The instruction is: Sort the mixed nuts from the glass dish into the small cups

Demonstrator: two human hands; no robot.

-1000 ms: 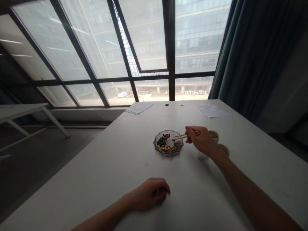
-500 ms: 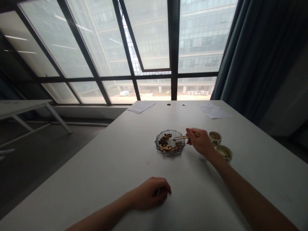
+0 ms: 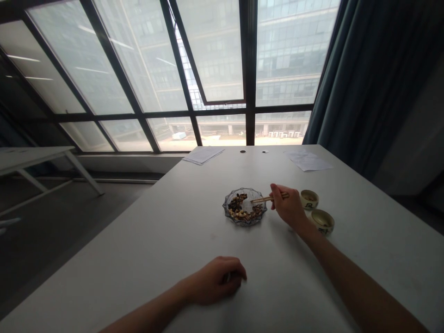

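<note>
My right hand [image 3: 286, 203] is closed around a pair of wooden chopsticks [image 3: 267, 199], which point left over a scalloped clear glass dish [image 3: 225, 210]. Their tips are above the bare middle of the dish. Small dried pieces [image 3: 239, 210], dark brown, tan and pale yellow, lie in a broken ring inside it. Curled into a loose fist, my left hand [image 3: 218, 280] rests on the table nearer to me, with nothing visible in it. Beside my right wrist are two small pale ceramic cups, the farther cup [image 3: 309, 200] and the nearer cup [image 3: 322, 222], each with some small bits inside.
The white table [image 3: 156, 240] extends to the windows. Paper sheets [image 3: 203, 155] lie at its far left and another sheet [image 3: 308, 160] at its far right. Two small round fittings [image 3: 243, 151] are between them. A blue curtain [image 3: 333, 92] hangs at right; another table [image 3: 31, 155] stands left.
The chopstick tips have shifted very slightly right. A small dark bit seen at the tips before no longer shows there. My left hand stays in place.
</note>
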